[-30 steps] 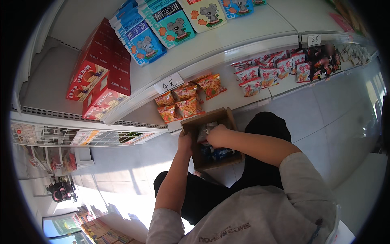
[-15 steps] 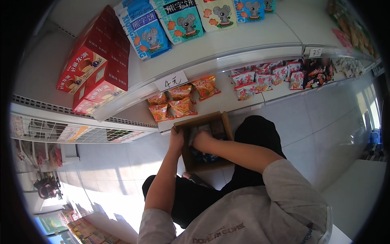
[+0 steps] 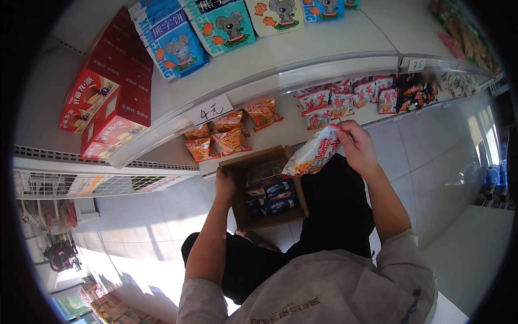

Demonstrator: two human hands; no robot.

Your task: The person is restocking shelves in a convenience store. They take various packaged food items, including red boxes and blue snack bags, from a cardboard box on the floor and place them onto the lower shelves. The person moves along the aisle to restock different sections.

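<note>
Cardboard box: open-topped brown cardboard box (image 3: 270,222) in front of the person's knees, and I'm using it as the landmark for everything here.
Right hand: the right hand (image 3: 358,147) is up past the box's far right corner, thumb and fingers pinching the top end of a snack bag.
Snack bag in the fingers: white and red snack bag (image 3: 315,154), hanging tilted at the box's far right corner, bottom end toward the box. Can't really tell if it touches the rim.
Left hand: the left hand (image 3: 224,189) is on the box's left wall near the far corner, gripping the edge, though some of its fingers are hidden.
Inside the box: a few dark blue packets (image 3: 278,197) in the nearer part, and something see-through that I can't make out at the far end.
Lower shelf, just beyond the box: orange snack bags (image 3: 232,141) past its far left corner; further right, a group of red and white bags (image 3: 342,103) with black bags (image 3: 415,94) beside them.
Upper shelf, well beyond the box: big colourful pouches (image 3: 175,46) standing in a row, plus stacked red cartons (image 3: 118,81) off to the left.
Legs: black trousers (image 3: 340,200) right beside the box on its right.
</note>
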